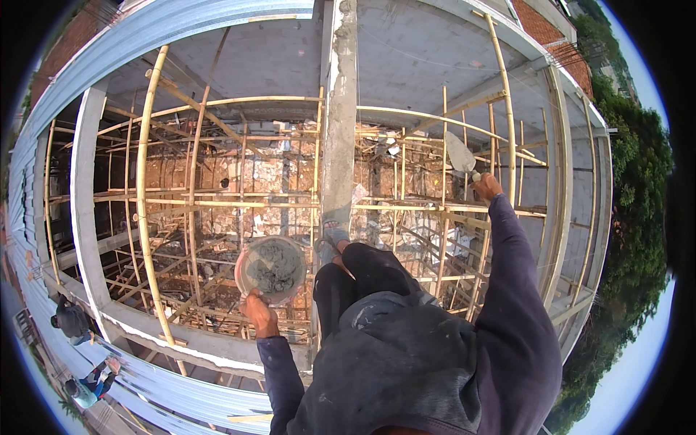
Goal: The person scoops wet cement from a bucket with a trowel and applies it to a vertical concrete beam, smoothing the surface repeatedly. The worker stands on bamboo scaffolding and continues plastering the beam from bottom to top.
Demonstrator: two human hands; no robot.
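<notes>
My left hand point(259, 313) is closed on the near rim of a round bucket point(242, 270), which hangs out over the drop to the left of my legs. Grey wet mortar point(275, 265) lies inside it. Stretched out to the right, my right hand point(487, 187) grips the handle of a trowel point(460, 154), whose broad blade is smeared grey and points up and to the left. Under my feet runs a narrow concrete beam point(339, 138); one foot point(336, 233) shows on it.
Bamboo scaffold poles point(147, 203) stand and cross on both sides of the beam. Far below lies rubble-strewn ground point(279, 170). Blue metal sheets point(196, 395) edge the left side, where two people point(72, 319) are at work. Trees point(631, 210) rise at the right.
</notes>
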